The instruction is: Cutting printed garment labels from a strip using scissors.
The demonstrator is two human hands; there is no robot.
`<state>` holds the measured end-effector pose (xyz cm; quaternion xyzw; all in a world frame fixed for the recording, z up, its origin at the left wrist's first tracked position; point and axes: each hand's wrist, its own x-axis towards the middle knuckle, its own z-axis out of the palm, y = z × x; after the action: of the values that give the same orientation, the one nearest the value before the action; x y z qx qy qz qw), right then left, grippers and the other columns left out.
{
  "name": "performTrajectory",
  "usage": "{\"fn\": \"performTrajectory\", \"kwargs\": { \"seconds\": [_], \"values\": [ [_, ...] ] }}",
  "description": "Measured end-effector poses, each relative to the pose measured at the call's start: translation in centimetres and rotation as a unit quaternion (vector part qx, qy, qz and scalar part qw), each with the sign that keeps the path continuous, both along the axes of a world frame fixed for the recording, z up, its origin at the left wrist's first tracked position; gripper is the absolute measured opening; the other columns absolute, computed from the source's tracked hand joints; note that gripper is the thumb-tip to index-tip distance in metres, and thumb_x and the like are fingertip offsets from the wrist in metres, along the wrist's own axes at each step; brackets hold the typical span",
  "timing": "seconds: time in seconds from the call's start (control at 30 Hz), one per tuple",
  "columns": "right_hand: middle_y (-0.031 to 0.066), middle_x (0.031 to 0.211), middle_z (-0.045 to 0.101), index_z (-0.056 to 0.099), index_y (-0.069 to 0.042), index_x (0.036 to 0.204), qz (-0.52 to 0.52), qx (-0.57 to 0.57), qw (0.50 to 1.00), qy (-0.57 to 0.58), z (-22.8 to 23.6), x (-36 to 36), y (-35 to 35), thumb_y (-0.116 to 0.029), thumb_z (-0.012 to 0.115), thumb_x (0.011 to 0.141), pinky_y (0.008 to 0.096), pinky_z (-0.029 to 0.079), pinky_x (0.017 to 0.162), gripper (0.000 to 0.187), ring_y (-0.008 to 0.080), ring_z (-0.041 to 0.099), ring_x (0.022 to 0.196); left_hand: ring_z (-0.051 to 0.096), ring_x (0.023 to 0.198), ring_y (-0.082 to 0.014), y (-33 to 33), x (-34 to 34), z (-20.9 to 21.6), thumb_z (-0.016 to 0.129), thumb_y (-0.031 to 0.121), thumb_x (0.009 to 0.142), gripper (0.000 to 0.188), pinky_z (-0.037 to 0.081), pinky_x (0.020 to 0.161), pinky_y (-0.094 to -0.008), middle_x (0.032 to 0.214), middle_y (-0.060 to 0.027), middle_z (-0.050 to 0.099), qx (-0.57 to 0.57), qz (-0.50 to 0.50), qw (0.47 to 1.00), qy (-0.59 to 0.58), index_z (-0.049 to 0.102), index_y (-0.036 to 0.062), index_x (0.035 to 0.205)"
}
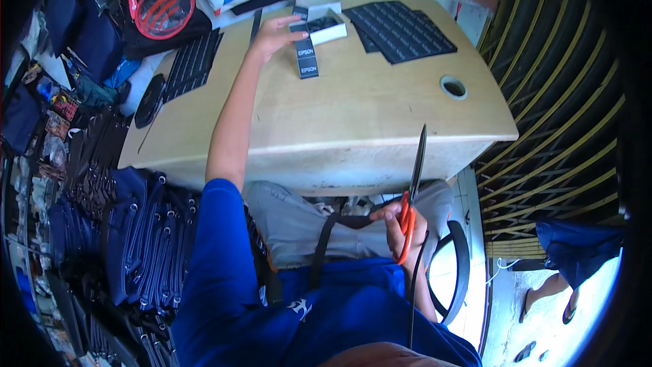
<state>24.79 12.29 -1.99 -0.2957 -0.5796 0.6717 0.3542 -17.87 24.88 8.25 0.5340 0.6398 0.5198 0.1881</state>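
Left hand [274, 38]: thumb and forefinger stand apart, their tips at a flat, dark strip [308, 58] with pale print; whether they grip it, I cannot tell. Right hand [419, 232]: fingers closed round the smooth orange handles of the scissors [411, 197], which are held upright in front of the table [360, 105]. The blades are long, dark and tapered, point upward, and appear to lie together.

The strip lies toward the back of the table, left of its middle. Just beside it on the table is a small, white, open-topped box [331, 35] containing dark items, too small to identify. At the table's back right, flat dark sheets [414, 35] with straight edges and repeating pale print overlap at an angle. A similar sheet [191, 64] lies at the table's left end. The table has a smooth, pale wood-look top with a curved front edge; a round hole with a pale ring [444, 85] is set in it at the right.

Left of the table hang narrow dark blue straps [146, 238] in a dense bundle. Right of the table stands a slatted folding gate [553, 105], dark with yellowish bars.
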Motion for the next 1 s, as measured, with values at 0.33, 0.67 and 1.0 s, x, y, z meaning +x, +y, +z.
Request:
{"fn": "performTrajectory", "kwargs": {
  "seconds": [0.33,0.67,1.0],
  "values": [
    [0.0106,0.078,0.063,0.051,0.004,0.096,-0.001,0.026,0.997,0.074,-3.6,0.3,0.2,-0.037,0.058,0.088,0.0236,0.046,0.067,0.043,0.0116,0.059,0.068,0.061,0.091,-0.0167,-2.9,-0.1,-0.7,0.078,0.008,0.068,0.07,0.051,0.071,-0.0275,0.125,-0.0186,0.052,-0.034,0.053,0.998,0.007,0.046,0.0025,0.129],
    [-0.003,0.071,0.051,0.053,0.0,0.098,0.074,0.081,0.984,0.14,0.6,-5.3,0.4,-0.03,0.071,0.079,0.0183,0.032,0.052,0.04,0.0001,0.04,0.058,0.062,0.08,-0.0075,-18.7,18.3,-1.0,0.069,-0.005,0.074,0.045,0.05,0.065,-0.0186,0.1,-0.0096,0.064,-0.06,-0.143,0.974,-0.166,0.053,-0.0018,0.116],
    [-0.009,0.063,0.043,0.053,-0.003,0.084,0.043,0.038,0.995,0.076,4.3,-7.2,-1.7,-0.002,0.064,0.082,0.0163,0.025,0.047,0.011,-0.0017,0.035,0.055,0.061,0.085,-0.0123,-21.4,22.4,-3.8,0.068,-0.005,0.076,0.064,0.051,0.073,-0.0231,0.106,-0.0151,0.056,0.108,-0.072,0.952,-0.277,0.034,-0.0027,0.13]
  ]
}}
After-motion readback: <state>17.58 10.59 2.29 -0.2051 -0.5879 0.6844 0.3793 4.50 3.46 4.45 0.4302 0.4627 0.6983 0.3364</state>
